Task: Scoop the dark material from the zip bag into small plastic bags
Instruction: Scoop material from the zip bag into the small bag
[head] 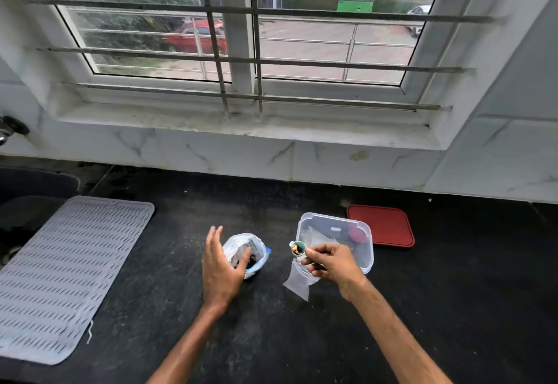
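Observation:
The zip bag [253,247] stands open on the black counter, rolled down, with dark material inside. My left hand [220,269] is just left of it with fingers spread, the fingertips near the bag's rim, holding nothing. My right hand [332,266] is shut on a small pale green scoop [297,249] with something brownish in its cup, and it also pinches a small clear plastic bag [299,285] that hangs below the hand. Both sit in front of a clear plastic container [363,234] that holds more small bags.
A red lid [383,228] lies behind the container to the right. A grey ribbed drying mat [60,275] covers the counter's left side, next to a sink [27,184]. A marble backsplash and barred window run along the back.

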